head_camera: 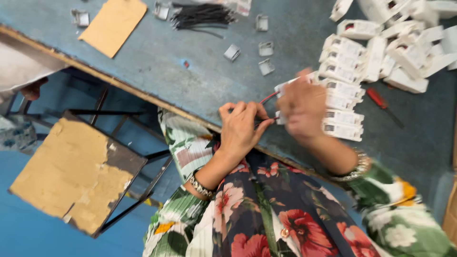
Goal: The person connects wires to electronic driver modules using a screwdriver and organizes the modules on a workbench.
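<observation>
- Pinching a thin, limp red-and-black wire, the left hand is gripping near its end.
- Seemingly clasping a light, rigid white plastic switch block, the blurred right hand is steadying it.

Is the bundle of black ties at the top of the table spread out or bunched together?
Bunched: the black ties lie in one tight bundle, only a few strands straying.

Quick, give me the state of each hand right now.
Left hand: grip closed, pinching the red and black wires.
Right hand: blurred, closed on a small white part.
</observation>
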